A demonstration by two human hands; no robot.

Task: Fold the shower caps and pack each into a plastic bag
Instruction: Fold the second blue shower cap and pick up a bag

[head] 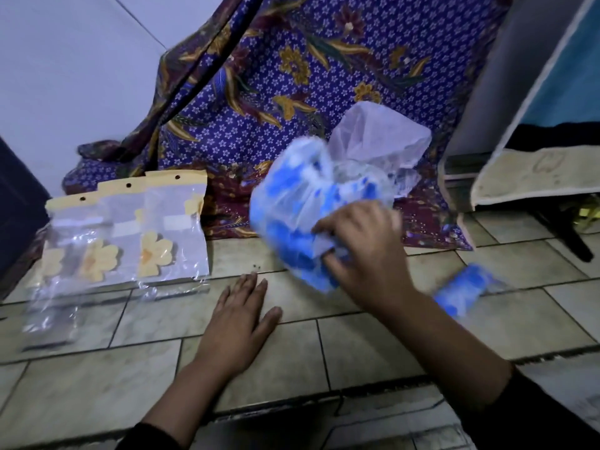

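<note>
My right grip (360, 241) pinching blurred blue-and-clear shower cap (292, 206) above floor (357, 345); left grip (242, 315) spread flat on floor; plastic bags (172, 228) lying left.

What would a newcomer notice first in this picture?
Probably the blue and white shower cap, blurred, which the right hand grips above the tiled floor in the middle. Next, the clear plastic bags with yellow flowers at the left, and the left hand lying flat on the tiles.
</note>
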